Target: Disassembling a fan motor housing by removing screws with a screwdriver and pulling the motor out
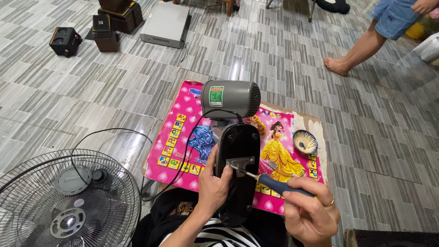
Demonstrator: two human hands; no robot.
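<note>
Screw work on the fan body's bracket.
Your left hand clamps the black fan body at mat centre; right hand, 4 o'clock, fist closed on the screwdriver, tip at the metal bracket. Next, likely: keep tip seated, turn steadily.

The left hand reaches up from below with thumb raised and fingers curled, while the right hand lies palm-up, fingers closed in a grasp.
</note>
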